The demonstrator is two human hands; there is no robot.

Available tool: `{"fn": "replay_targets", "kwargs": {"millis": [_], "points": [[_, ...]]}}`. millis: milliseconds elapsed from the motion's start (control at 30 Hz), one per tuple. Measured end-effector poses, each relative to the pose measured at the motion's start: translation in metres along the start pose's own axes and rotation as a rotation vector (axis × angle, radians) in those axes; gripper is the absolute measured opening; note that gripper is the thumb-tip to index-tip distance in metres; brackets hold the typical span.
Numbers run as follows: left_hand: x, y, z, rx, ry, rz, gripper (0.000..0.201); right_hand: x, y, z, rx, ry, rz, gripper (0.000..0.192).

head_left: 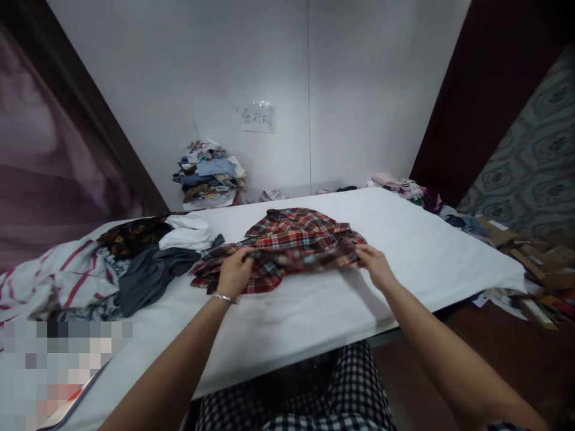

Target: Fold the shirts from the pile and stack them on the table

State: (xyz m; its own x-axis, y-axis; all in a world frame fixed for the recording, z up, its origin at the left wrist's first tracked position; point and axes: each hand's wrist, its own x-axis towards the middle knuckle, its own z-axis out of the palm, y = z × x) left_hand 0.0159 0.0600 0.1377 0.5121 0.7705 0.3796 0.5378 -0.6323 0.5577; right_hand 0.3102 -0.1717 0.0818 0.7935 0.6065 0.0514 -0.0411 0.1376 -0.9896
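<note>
A red, brown and blue plaid shirt (300,230) lies rumpled across the middle of the white-covered table (431,257). My left hand (235,272), with a bracelet at the wrist, pinches its near edge on the left side. On the right, my right hand (375,263) grips the same edge between thumb and fingers. The strip of cloth between both hands is lifted a little off the table and blurred by motion. The shirt's left part bunches beside and beyond my left hand, and its collar and sleeves cannot be made out clearly.
Loose clothes lie along the table's left side: a dark grey garment (155,278), a white one (186,232) and a red-striped white one (76,275). A clothing stack (211,170) stands by the wall. More clothes (404,187) and cardboard boxes (539,257) sit beyond the right edge.
</note>
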Motion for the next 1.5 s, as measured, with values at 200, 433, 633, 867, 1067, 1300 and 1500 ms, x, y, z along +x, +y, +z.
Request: {"fn": "replay_targets", "kwargs": {"millis": [200,433,633,867,1067,1300,1500], "points": [[-0.001,0.016,-0.020,0.213,-0.398,0.038,0.032,-0.021,-0.016,-0.019,0.391,0.013,0.084,0.027],[-0.075,-0.010,0.006,0.247,-0.509,0.108,0.055,-0.087,0.018,-0.008,0.233,-0.140,0.365,0.079],[-0.098,-0.057,-0.019,0.361,-0.371,0.208,0.044,-0.115,0.027,0.010,0.115,-0.274,0.294,0.094],[-0.086,-0.018,-0.034,0.110,-0.130,0.074,0.023,-0.134,0.035,0.050,0.020,-0.578,0.131,0.073],[-0.091,0.034,-0.024,0.055,-0.161,0.015,0.029,-0.149,0.033,0.071,-0.057,-0.557,0.076,0.097],[-0.114,0.069,0.000,-0.294,-0.502,0.111,0.059,-0.147,0.030,0.107,-0.515,-0.550,-0.331,0.061],[-0.097,0.015,-0.017,-0.249,-0.256,-0.004,0.041,-0.132,0.029,0.091,-0.310,-0.460,-0.394,0.025]]}}
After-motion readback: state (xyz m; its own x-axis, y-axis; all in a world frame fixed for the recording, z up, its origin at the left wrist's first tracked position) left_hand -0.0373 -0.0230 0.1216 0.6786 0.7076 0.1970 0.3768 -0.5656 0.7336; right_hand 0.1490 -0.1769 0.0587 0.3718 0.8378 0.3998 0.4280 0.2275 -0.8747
